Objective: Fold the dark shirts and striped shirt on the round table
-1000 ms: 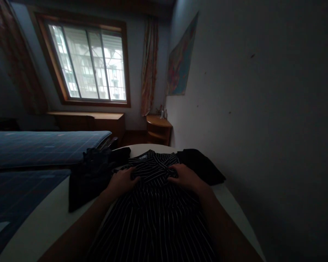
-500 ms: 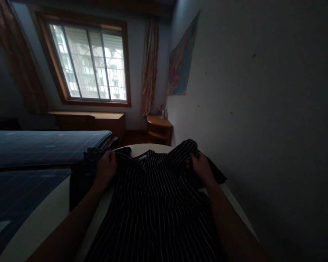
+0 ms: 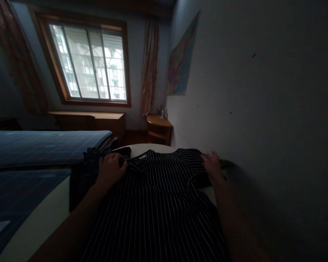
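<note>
A black shirt with thin white stripes (image 3: 158, 203) is spread on a pale round-edged table (image 3: 47, 214), its neckline at the far end. My left hand (image 3: 112, 169) is closed on the cloth by the shirt's left shoulder, fingers bent, thumb toward the collar. At the right sleeve, my right hand (image 3: 213, 168) pinches the fabric, with some fingers lifted. Dark clothing (image 3: 82, 182) lies bunched to the left, partly behind my left forearm. The dim light hides the finer folds.
A bed with a blue plaid cover (image 3: 49, 147) stands on the left. The white wall (image 3: 276, 127) rises close on the right. Beyond the table are a wooden desk (image 3: 109, 115), a corner shelf (image 3: 160, 122) and a window (image 3: 90, 62).
My right hand has moved right and slightly down, drawing the folded sleeve outward and flatter. My left hand has shifted a little right, toward the collar. The shirt body lies smoother.
</note>
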Tool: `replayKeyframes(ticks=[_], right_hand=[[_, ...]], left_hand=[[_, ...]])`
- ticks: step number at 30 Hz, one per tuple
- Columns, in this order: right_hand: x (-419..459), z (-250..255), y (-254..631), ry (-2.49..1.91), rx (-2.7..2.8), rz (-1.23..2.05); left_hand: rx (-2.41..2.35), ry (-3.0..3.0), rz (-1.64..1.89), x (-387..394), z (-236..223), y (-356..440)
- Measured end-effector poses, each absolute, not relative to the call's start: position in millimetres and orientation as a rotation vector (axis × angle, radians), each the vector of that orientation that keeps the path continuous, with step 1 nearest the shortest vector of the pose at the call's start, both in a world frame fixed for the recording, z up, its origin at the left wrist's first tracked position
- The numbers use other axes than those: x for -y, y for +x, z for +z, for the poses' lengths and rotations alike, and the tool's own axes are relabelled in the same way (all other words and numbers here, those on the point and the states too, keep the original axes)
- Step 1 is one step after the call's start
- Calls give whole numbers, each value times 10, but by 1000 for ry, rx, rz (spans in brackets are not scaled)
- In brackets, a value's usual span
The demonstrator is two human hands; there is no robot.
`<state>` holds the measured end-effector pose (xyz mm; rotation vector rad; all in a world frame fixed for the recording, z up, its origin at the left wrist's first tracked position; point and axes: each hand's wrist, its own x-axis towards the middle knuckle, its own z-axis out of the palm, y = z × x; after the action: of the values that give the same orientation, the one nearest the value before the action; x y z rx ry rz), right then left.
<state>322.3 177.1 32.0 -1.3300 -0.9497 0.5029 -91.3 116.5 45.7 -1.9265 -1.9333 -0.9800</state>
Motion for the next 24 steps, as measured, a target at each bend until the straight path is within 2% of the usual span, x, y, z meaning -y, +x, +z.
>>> replayKeyframes(ticks=[4, 7, 11, 17, 20, 24], right_hand=[[-1650, 411, 2985, -1534, 1318, 512], [-1489, 557, 2886, -1622, 1648, 504], [-1217, 689, 2932, -1822, 1940, 535], [-716, 451, 3209, -1891, 2271, 613], [-574, 281, 3377, -1862, 2239, 553], [-557, 270, 3556, -1806, 1913, 602]], left_hand=[[1905, -1928, -772, -1015, 468, -668], [1831, -2274, -699, -837, 480, -351], [1772, -2750, -404, -557, 371, 15], [1841, -2797, -196, -276, -10, -18], [1842, -2749, -171, -234, -217, -263], [1851, -2662, -248, -315, -396, -648]])
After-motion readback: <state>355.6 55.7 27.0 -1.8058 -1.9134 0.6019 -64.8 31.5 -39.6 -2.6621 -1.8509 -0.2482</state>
